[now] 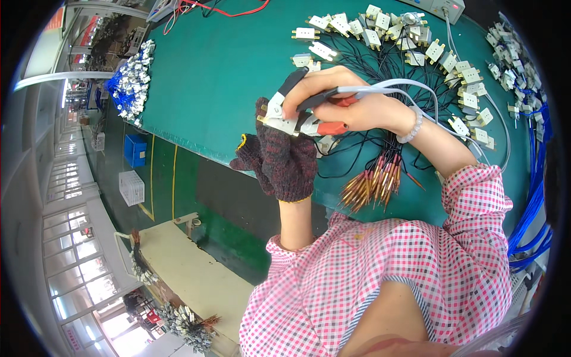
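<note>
My left hand [288,157], in a dark knitted glove with a yellow hem, is closed round a small white block with brass tabs [282,124]. My right hand [372,112], bare with a beaded bracelet at the wrist, grips a black-handled test clip [292,84] and a red-handled test clip [331,128]. Both clips' jaws are at the white block; my fingers partly hide where they touch it. Grey leads [392,84] run from the clips over my right wrist. Just beyond, similar white blocks [372,39] fan out on black wires ending in a bundle of copper-coloured tips [373,183].
A green-topped table [208,77] lies under my hands. Blue-wired white parts are heaped at its left edge [132,80] and hang at the right [511,74]. A pale instrument box [443,8] stands at the back. Beyond the left edge are a blue crate [135,150] and white crate [131,188].
</note>
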`<state>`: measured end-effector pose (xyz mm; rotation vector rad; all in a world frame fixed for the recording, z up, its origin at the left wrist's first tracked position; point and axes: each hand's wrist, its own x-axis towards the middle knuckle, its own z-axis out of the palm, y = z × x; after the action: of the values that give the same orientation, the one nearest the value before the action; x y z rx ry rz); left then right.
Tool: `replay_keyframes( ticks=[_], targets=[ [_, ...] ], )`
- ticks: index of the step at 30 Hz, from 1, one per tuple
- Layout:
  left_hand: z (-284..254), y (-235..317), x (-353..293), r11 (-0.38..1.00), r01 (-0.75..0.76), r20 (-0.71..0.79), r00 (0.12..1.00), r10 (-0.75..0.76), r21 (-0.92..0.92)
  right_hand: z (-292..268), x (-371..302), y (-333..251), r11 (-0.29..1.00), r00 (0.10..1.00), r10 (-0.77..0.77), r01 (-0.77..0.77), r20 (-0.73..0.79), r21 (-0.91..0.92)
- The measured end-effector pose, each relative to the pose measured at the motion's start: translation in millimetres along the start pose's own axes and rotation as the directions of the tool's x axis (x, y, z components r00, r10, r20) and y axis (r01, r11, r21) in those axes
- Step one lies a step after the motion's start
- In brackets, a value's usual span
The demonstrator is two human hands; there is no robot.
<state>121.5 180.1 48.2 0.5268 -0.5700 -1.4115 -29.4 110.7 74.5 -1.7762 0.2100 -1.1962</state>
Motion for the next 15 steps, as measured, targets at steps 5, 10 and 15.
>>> replay_keyframes(
  ticks=[5,10,15],
  targets=[
    [1.5,0.8,0.0,1.000,-0.009,0.022,1.000,0.009,0.010,0.4,1.4,-1.4,1.000,1.000,0.017,-0.017,-0.019,-0.020],
    [1.9,-0.4,-1.1,0.996,-0.027,-0.034,0.999,0.030,0.080,-0.2,-0.7,-0.5,0.995,0.995,0.098,-0.098,-0.007,-0.009],
    [-1.0,-1.4,-0.2,0.998,-0.013,-0.005,1.000,0.013,0.054,3.0,1.1,4.4,0.997,0.999,0.049,-0.047,-0.023,0.063]
  ],
)
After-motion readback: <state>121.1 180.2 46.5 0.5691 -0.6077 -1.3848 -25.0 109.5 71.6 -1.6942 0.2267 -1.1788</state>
